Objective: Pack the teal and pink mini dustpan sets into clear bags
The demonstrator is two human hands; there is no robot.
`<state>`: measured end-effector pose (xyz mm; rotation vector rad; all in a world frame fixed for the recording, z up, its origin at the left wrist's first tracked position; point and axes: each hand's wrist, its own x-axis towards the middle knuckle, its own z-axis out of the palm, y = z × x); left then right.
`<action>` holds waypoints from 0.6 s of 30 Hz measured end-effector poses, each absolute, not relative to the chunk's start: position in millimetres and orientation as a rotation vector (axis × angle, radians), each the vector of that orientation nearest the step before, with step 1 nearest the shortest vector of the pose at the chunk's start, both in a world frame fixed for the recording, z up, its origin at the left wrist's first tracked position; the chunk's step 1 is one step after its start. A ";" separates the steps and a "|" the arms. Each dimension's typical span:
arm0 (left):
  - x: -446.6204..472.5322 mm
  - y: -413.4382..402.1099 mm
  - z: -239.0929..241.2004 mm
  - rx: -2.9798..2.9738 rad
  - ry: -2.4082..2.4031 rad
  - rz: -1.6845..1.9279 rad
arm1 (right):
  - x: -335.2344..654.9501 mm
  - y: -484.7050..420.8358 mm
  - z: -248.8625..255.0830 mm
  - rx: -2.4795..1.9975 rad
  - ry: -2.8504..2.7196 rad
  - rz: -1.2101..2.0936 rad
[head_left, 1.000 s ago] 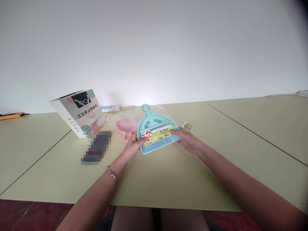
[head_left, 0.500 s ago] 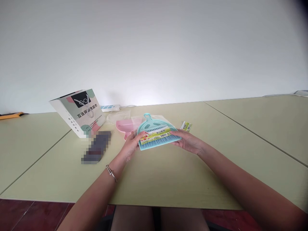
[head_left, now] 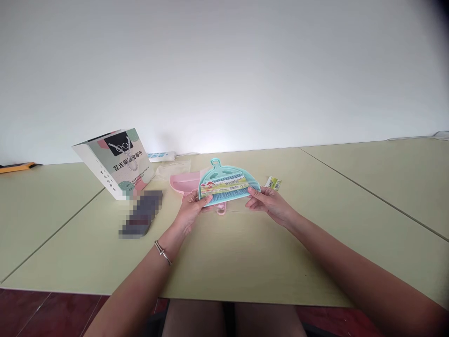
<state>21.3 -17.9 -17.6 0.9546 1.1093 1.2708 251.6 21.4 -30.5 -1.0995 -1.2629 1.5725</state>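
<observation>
Between both hands is a light-blue dustpan [head_left: 242,172] with a brush [head_left: 229,194] lying in it, blue bristles toward me, and a printed label [head_left: 224,185] across the front. Clear plastic wrap seems to cover the set. My left hand [head_left: 189,210] grips its lower left corner, thumb on the front. At the lower right corner my right hand [head_left: 271,203] pinches the edge. Behind and to the left, partly hidden, lies a pink dustpan [head_left: 184,180]; a pink handle loop [head_left: 220,211] shows below the blue one.
A paper gift bag [head_left: 121,164] with rope handles stands at the left, a blurred dark object [head_left: 142,213] in front of it. Clear plastic film [head_left: 171,169], a white power strip [head_left: 161,157] and a green label card [head_left: 272,183] lie toward the back. An orange-black item [head_left: 17,167] is far left.
The blue dustpan set has tipped back, its lower edge rising and moving away from me. The pink handle loop beneath it has come into view. Both hands keep their hold.
</observation>
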 end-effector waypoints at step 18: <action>21.0 -26.3 -6.1 1.187 1.178 1.268 | 253.4 19.3 -38.0 -0.773 -1.623 0.973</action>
